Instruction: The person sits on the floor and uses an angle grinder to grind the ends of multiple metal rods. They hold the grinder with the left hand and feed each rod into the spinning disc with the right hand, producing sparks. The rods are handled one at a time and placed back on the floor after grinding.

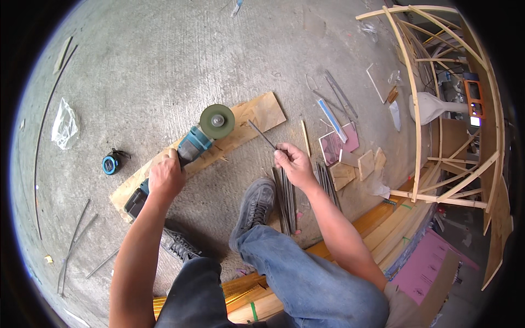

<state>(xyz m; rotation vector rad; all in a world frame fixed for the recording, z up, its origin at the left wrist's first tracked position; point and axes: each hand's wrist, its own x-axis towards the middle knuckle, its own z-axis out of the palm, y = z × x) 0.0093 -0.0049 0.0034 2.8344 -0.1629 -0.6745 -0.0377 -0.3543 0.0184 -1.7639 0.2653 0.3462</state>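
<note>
A teal and black angle grinder [192,145] with a greenish round disc [210,127] is gripped in my left hand [167,176], above a long wooden board [252,119] lying slantwise on the floor. My right hand [295,165] pinches a thin grey metal rod [261,134], its free end pointing up-left toward the disc, a short gap apart from it. Bundles of similar metal rods [285,199] lie on the floor beneath my right wrist. My right shoe [255,208] rests between the board and those rods.
A blue tape measure [111,163] and a crumpled plastic bag [65,124] lie to the left. Right of the rods are wood offcuts [366,165], pink foam pieces [331,147] and a blue-white strip [332,120]. A curved wooden frame [417,120] stands at far right, near stacked planks [377,232].
</note>
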